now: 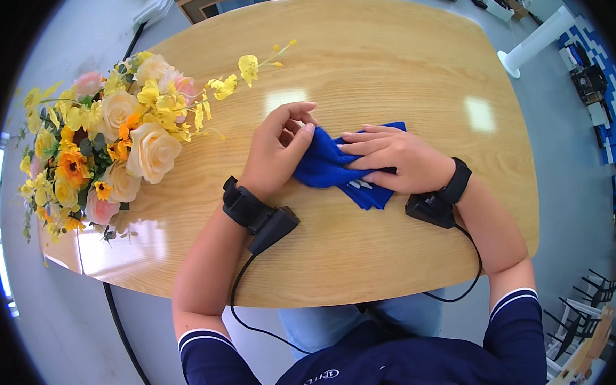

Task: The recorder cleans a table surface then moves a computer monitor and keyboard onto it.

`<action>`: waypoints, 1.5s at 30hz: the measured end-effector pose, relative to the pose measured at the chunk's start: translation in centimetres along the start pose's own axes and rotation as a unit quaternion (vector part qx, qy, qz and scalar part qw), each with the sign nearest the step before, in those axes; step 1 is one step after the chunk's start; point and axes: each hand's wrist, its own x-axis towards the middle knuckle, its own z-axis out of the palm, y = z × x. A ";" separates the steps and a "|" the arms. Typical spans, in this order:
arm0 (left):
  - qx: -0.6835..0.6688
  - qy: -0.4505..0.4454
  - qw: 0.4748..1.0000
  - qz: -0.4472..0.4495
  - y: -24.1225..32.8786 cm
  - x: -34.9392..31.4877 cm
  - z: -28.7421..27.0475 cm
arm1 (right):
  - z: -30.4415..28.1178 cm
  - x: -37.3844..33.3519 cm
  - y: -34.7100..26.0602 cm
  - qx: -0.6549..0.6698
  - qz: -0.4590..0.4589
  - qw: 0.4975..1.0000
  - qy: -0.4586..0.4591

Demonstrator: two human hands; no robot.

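Observation:
A crumpled royal-blue cloth (317,159) with a small patch of white print near its lower edge lies on the wooden table in front of me. At its left end, my left hand (274,149) pinches the fabric between thumb and curled fingers, slightly raising that side. From the right, my right hand (406,160) rests palm down over the cloth, its fingers stretched out and spread across the folds. What lies beneath that palm is hidden. Each wrist wears a black strap with a boxy device and a cable.
Left of my hands stands a large bouquet (109,140) of yellow, cream, pink and orange flowers, one sprig reaching over the table (391,64). A white post (539,39) stands beyond the far right edge. Black cables (236,297) from the wrist devices hang past the near edge.

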 end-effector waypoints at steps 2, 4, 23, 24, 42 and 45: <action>-0.013 -0.001 1.000 -0.014 0.2 0.0 0.5 | 0.1 -0.3 0.5 0.020 -0.007 1.000 0.006; -0.056 0.035 0.998 -0.011 0.1 -0.1 0.7 | 0.2 -0.3 0.7 0.017 -0.005 1.000 -0.002; 0.013 0.047 0.999 0.022 -0.1 0.0 -0.1 | 0.2 -1.7 4.8 -0.189 0.233 0.925 0.232; 0.015 0.048 0.999 0.018 0.0 0.0 -0.1 | 0.1 -1.7 4.7 -0.188 0.233 0.926 0.230; 0.012 0.053 0.998 0.021 0.0 0.0 -0.1 | -0.2 -1.7 4.1 -0.184 0.215 0.938 0.200; 0.018 0.047 0.998 0.030 -0.3 0.0 -0.1 | -0.2 -1.5 3.8 -0.170 0.197 0.946 0.191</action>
